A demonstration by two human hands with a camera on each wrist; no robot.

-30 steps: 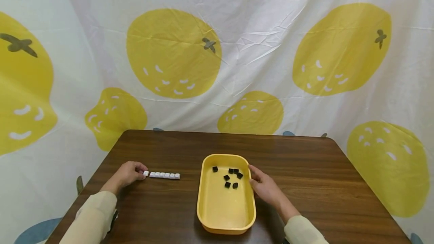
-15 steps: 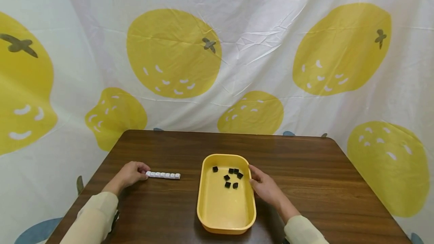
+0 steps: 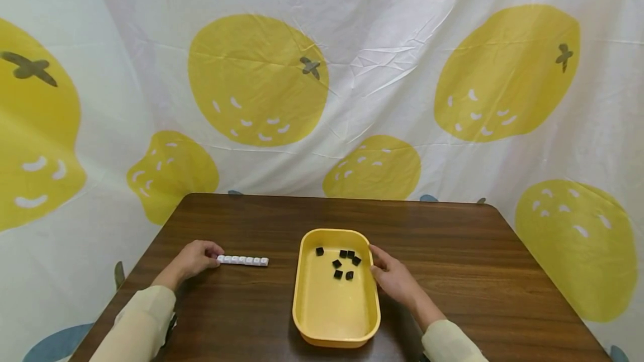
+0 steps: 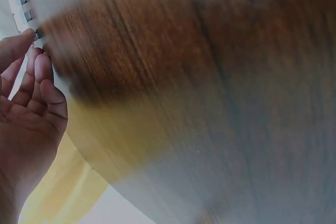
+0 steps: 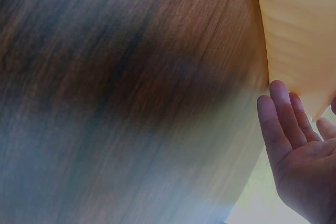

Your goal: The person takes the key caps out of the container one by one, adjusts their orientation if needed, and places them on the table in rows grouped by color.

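Observation:
My left hand (image 3: 193,258) is at the left end of a straight row of white keycaps (image 3: 246,261) on the table. Thumb and fingertips pinch the end keycap (image 3: 221,260), which touches its neighbour. In the left wrist view the row runs along the upper left edge, with the thumb and forefinger of the hand (image 4: 31,119) at its end. My right hand (image 3: 397,281) rests against the right side of a yellow tray (image 3: 297,295). The right wrist view has its fingers fairly straight along the tray wall (image 5: 299,30). Several black keycaps (image 3: 338,275) lie loose in the tray's far half.
The brown wooden table (image 3: 453,250) reaches back to a hanging white cloth (image 3: 372,88) printed with yellow lemons. Bare tabletop lies between the white row and the tray.
My left hand has moved slightly right, bringing its white keycap against the row and closing the small gap there. The right hand and the tray have stayed in place.

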